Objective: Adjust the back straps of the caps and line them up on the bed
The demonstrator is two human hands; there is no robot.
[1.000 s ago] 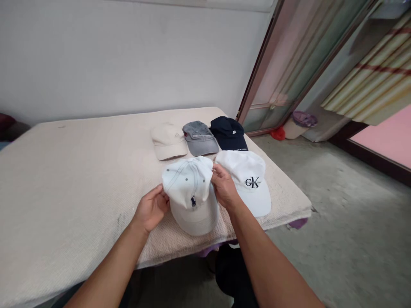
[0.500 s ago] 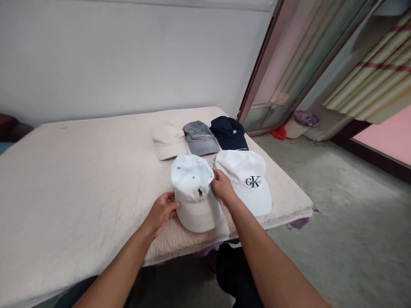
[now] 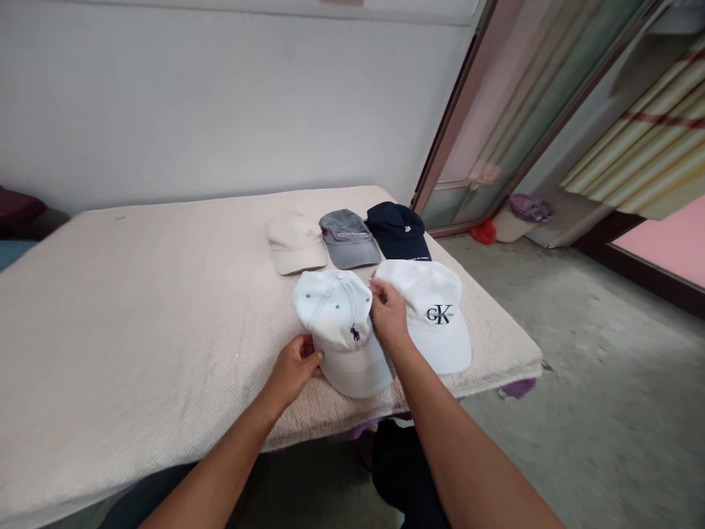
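Note:
My hands hold a white baseball cap (image 3: 341,323) with a small navy polo-player logo, which rests on the bed cover with its brim toward me. My left hand (image 3: 294,367) grips the cap's left side near the brim. My right hand (image 3: 388,312) pinches its right side near the crown, beside a white cap with a black CK logo (image 3: 438,319). Farther back lie a beige cap (image 3: 294,246), a grey cap (image 3: 349,239) and a navy cap (image 3: 397,230), all out of reach of my fingers.
The caps lie on a mattress with a cream textured cover (image 3: 137,316), whose right edge drops to a concrete floor (image 3: 595,382). A white wall stands behind it. A glass door frame (image 3: 496,125), a red object (image 3: 485,233) and a striped curtain (image 3: 644,139) are at the right.
The polo-logo cap has turned and shifted slightly right on the cover, with both hands moving along with it. The other caps only shift with the view.

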